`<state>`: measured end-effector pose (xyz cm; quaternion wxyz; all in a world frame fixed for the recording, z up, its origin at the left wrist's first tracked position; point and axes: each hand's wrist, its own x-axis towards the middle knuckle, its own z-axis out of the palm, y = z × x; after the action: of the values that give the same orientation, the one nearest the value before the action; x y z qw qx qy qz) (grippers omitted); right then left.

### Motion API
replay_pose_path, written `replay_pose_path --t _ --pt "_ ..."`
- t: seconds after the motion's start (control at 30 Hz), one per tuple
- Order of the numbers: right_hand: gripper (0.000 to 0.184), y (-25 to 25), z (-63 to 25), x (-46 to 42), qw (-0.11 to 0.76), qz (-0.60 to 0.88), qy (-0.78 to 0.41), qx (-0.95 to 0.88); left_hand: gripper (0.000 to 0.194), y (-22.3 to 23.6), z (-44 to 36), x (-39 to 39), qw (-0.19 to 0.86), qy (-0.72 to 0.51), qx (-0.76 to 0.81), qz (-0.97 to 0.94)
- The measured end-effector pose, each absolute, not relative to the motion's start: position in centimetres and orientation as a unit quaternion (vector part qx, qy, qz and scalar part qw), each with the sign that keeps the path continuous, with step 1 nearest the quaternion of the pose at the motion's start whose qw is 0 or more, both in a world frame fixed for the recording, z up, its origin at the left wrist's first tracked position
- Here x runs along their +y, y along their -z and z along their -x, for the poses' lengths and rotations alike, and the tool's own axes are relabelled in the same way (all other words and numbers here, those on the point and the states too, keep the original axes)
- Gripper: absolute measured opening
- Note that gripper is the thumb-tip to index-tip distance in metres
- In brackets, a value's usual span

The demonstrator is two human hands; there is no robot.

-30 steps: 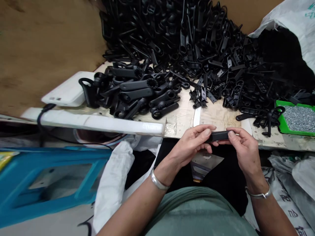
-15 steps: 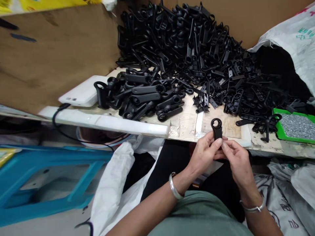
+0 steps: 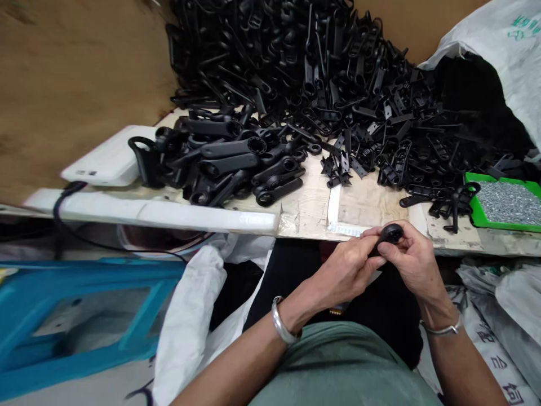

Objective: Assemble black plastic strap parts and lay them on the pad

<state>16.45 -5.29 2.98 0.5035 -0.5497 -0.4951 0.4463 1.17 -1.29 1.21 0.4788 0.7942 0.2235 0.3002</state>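
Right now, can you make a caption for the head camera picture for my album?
Left hand and right hand hold one black part before a big black pile.

The heap lies on the table. Before the heap, to its left, sits a box; to its right, a tray with small pieces in it. A sack stands right of the heap. Before the heap, a part lies between left hand and right hand.

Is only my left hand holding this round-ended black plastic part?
No, your right hand also grips the round-ended black plastic part, near its rounded end, beside your left hand.
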Motion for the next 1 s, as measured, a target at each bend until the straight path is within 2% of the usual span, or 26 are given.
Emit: replay_pose_path --t 0.13,0.33,0.5,0.63,0.73,0.9,1.0 --pt "0.019 -2.2 -16.5 -5.4 0.487 0.606 -0.382 -0.5 0.025 -0.5 -1.2 -1.3 0.456 -0.292 0.231 -0.809" --pt "0.021 -0.3 -16.2 -5.0 0.506 0.615 -0.397 -0.457 0.019 0.1 -1.5 -0.9 0.485 -0.289 0.251 -0.787" --pt "0.029 -0.5 -16.0 -4.1 0.537 0.574 -0.456 -0.417 0.016 0.0 -1.5 -0.4 0.639 -0.314 0.221 -0.666" --pt "0.035 -1.0 -16.2 -3.5 0.589 0.533 -0.492 -0.356 0.042 -0.5 -0.9 -0.1 0.784 -0.334 0.226 -0.472" --pt "0.04 -1.3 -16.6 -3.5 0.602 0.516 -0.515 -0.326 0.041 -1.0 -0.2 0.1 0.842 -0.328 0.226 -0.364" --pt "0.046 -1.6 -15.9 -3.9 0.599 0.519 -0.518 -0.322 0.038 -0.9 0.2 0.0 0.854 -0.351 0.228 -0.308" --pt "0.059 -1.5 -14.4 -3.8 0.584 0.528 -0.51 -0.347 0.041 -0.4 0.1 -0.6 0.818 -0.371 0.265 -0.35"
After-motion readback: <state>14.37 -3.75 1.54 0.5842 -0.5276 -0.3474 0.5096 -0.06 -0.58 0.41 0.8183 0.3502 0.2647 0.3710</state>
